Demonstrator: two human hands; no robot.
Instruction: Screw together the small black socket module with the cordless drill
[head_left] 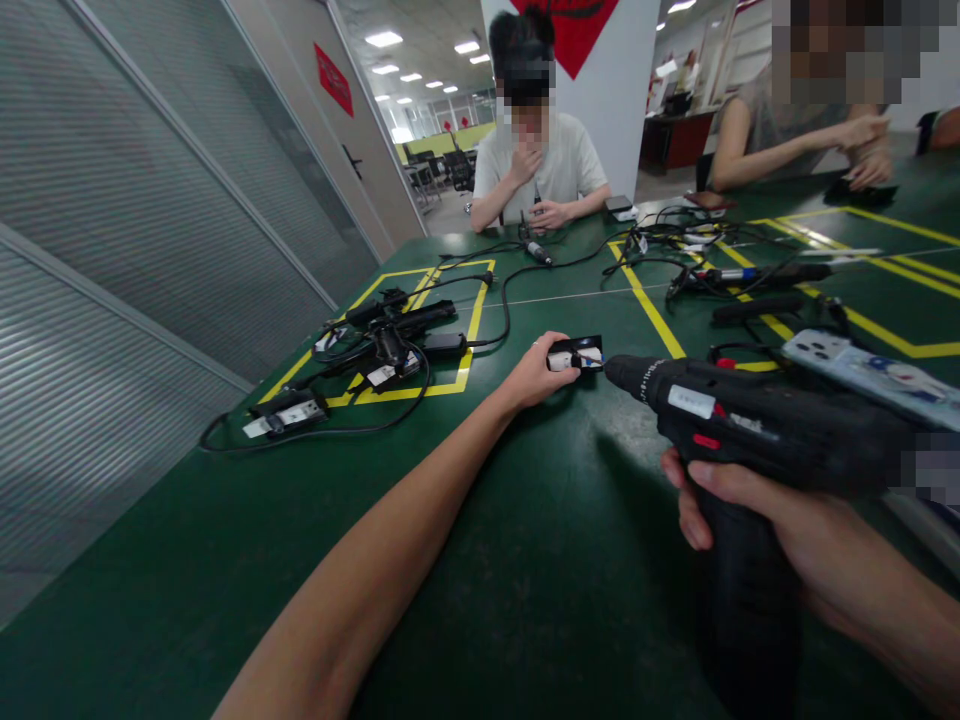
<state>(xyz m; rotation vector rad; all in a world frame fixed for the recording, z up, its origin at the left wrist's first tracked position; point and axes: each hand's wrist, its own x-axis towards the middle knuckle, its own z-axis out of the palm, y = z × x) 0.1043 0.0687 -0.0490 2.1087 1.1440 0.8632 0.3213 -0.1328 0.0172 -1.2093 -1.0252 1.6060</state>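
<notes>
My right hand [739, 510] is wrapped round the grip of a black cordless drill [750, 415], whose chuck points left toward a small black and white device [576, 355]. My left hand [536, 375] reaches far out over the green table [525, 560] and pinches that small device at its left end, holding it just in front of the drill's tip.
A heap of black cables, adapters and tools [375, 345] lies inside a yellow-taped box at left. More cables and tools [742, 275] lie at right, with a phone [862, 365] near the drill. Two people sit at the far side. A glass partition runs along the left.
</notes>
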